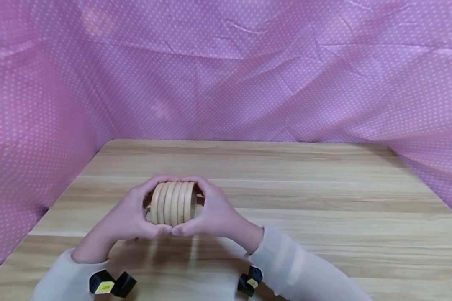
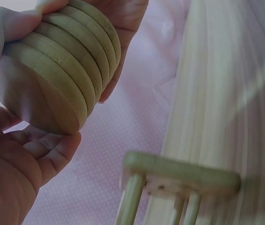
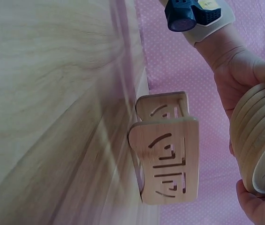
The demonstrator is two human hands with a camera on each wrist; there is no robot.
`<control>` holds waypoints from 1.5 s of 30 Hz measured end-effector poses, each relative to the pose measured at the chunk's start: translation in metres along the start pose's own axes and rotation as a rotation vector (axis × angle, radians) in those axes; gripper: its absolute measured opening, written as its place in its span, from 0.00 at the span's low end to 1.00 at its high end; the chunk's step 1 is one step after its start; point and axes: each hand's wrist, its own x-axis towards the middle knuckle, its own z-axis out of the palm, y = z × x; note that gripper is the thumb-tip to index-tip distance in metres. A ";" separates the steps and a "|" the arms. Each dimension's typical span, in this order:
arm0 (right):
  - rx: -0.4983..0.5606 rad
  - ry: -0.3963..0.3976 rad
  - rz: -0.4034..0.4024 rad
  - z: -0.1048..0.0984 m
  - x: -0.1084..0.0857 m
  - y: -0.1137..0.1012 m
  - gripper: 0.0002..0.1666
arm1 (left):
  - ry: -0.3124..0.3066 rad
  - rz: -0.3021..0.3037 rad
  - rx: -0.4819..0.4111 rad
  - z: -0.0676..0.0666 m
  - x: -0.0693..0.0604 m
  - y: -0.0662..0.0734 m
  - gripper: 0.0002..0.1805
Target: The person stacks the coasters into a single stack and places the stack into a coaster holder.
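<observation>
Both hands hold a row of several round wooden coasters [image 1: 174, 203] pressed face to face, standing on edge. My left hand [image 1: 133, 211] curls round the left end and my right hand [image 1: 216, 209] round the right end, with thumb tips close together on the near side. In the left wrist view the coasters [image 2: 57, 61] sit between thumb and fingers. Apart from them, a wooden holder [image 3: 192, 159] with cut-out slots in its side panels stands on the table. The left wrist view shows the holder's rods [image 2: 131, 199]; from the head, hands and coasters mostly hide it.
The wood-grain table [image 1: 286, 192] reaches back to a pink dotted cloth [image 1: 226, 92] that hangs behind and at both sides. A black camera [image 1: 105, 284] is strapped at the left wrist and another black camera [image 1: 250, 281] at the right.
</observation>
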 end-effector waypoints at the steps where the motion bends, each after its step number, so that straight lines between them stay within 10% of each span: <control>1: -0.004 0.001 0.005 0.002 0.002 0.000 0.50 | 0.000 -0.005 -0.005 -0.002 -0.001 -0.001 0.48; 17: -0.033 0.025 -0.034 0.027 0.023 -0.002 0.52 | -0.027 0.062 -0.077 -0.031 -0.012 -0.017 0.49; 45: -0.063 0.063 -0.230 0.056 0.046 0.022 0.54 | -0.053 0.002 -0.085 -0.053 -0.020 -0.046 0.49</control>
